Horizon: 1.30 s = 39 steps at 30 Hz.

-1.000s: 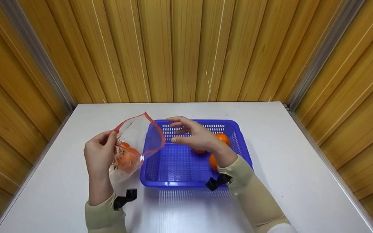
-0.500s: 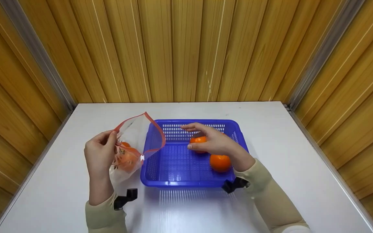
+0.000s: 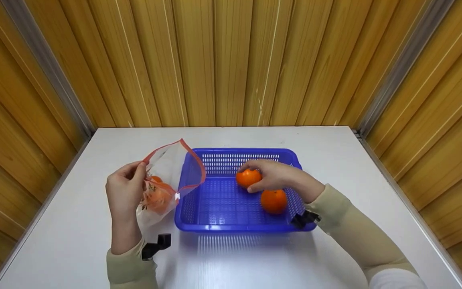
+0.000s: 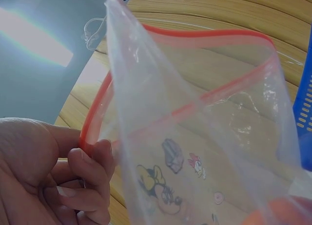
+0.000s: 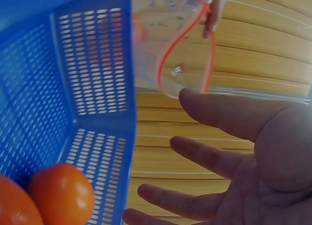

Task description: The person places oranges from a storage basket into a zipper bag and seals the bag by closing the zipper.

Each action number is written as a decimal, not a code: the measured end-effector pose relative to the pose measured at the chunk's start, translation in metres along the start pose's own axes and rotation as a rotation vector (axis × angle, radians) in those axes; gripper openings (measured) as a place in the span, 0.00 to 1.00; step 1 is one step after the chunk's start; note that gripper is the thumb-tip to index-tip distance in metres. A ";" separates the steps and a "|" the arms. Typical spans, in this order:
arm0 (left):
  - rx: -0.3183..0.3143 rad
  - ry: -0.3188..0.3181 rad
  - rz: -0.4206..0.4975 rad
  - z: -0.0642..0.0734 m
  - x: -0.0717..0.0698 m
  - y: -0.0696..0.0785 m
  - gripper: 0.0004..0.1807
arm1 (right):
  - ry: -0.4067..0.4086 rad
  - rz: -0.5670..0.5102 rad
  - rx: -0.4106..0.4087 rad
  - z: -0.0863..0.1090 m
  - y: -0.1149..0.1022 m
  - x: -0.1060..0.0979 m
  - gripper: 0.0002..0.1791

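In the head view my left hand (image 3: 124, 190) pinches the red-edged rim of a clear zip bag (image 3: 175, 168), whose mouth gapes. Cartoon prints show on the bag in the left wrist view, and oranges (image 3: 159, 198) lie inside it. My right hand (image 3: 271, 174) reaches into the blue basket, thumb and fingers on either side of an orange (image 3: 248, 178). In the right wrist view the right hand's fingers (image 5: 204, 154) look spread and straight. A second orange (image 3: 274, 201) lies nearer the basket's front; the hand and wrist hide the area behind it.
The blue plastic basket (image 3: 245, 228) with slotted walls stands mid-table, just right of the bag. Below it is a white table (image 3: 74, 249). Wood-patterned panels (image 3: 231, 60) rise behind and on both sides.
My right hand has moved from beside the bag's mouth rightward and down to an orange in the basket. The left hand and bag stay where they were.
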<state>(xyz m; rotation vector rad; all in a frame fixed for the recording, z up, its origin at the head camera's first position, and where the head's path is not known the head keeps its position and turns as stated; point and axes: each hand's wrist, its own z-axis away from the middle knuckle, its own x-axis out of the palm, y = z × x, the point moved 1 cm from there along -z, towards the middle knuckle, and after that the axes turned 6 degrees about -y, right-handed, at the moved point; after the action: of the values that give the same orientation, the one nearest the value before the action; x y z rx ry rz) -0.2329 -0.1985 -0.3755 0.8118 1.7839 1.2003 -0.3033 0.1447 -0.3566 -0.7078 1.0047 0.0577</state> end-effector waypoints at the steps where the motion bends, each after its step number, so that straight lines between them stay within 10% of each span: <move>1: -0.002 0.000 0.000 0.000 0.000 0.000 0.12 | -0.010 0.019 0.023 -0.001 0.001 0.001 0.29; 12: -0.017 -0.008 -0.005 0.000 0.000 0.000 0.12 | -0.103 0.236 0.143 -0.013 0.018 0.004 0.29; 39: -0.075 -0.021 -0.019 0.000 0.000 0.000 0.13 | -0.307 0.377 0.269 -0.032 0.032 0.018 0.27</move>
<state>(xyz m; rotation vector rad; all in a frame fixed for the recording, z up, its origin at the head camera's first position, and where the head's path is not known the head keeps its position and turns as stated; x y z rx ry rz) -0.2330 -0.1984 -0.3757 0.7604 1.7153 1.2344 -0.3284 0.1471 -0.3983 -0.2466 0.8184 0.3429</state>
